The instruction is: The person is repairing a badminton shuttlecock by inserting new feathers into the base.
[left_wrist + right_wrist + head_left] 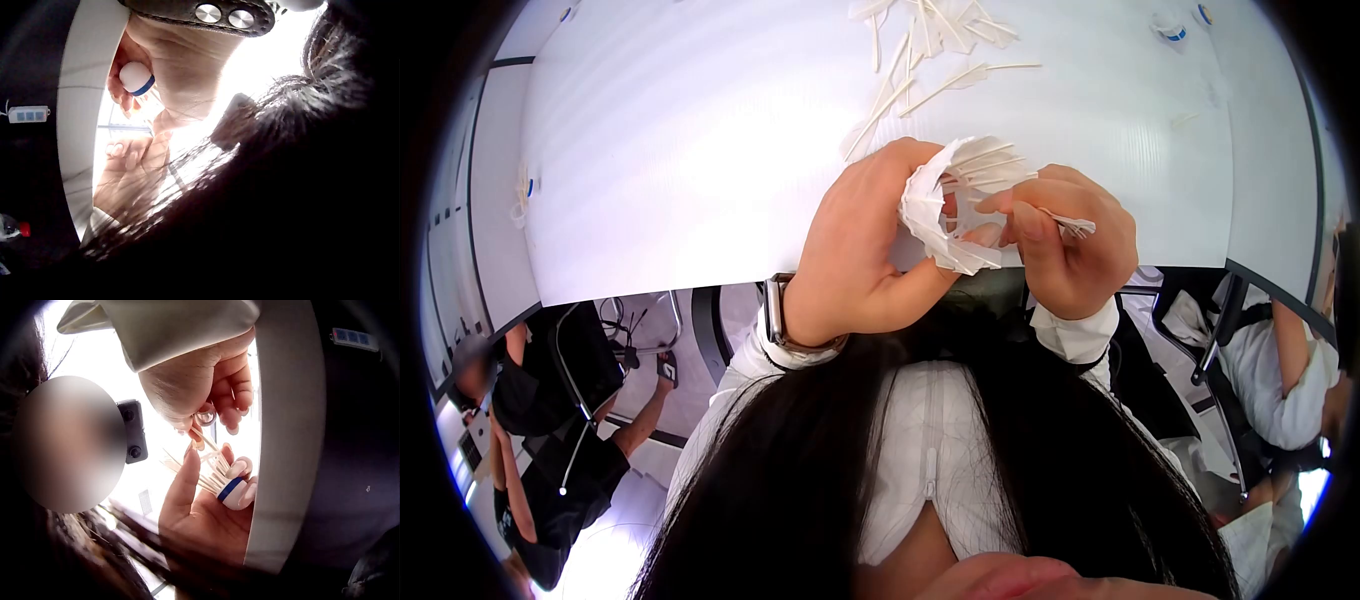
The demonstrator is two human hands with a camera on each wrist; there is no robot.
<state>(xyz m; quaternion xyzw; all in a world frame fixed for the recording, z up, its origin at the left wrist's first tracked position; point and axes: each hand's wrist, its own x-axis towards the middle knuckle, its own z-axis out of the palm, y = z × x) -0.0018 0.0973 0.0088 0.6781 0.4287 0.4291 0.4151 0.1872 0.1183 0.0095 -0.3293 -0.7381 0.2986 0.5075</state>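
Observation:
A ring-shaped bundle of white fan-like pieces [925, 205] on thin sticks is held by the left hand [865, 240], whose fingers and thumb curl round it. In the right wrist view the sticks [215, 469] gather in a small white cap with a blue band [233, 493], gripped in the left hand [206, 525]. The right hand [1085, 235] pinches a thin stick with a small white piece [1077, 225] at the bundle's right side. That pinch of the right hand [200, 387] also shows above the sticks in the right wrist view.
Loose white pieces on sticks [920, 70] lie scattered on the white table [680, 150] beyond the hands. A small white and blue item [1170, 32] stands at the back right, another [530, 187] at the left edge. People sit on both sides. Long dark hair hangs near the hands.

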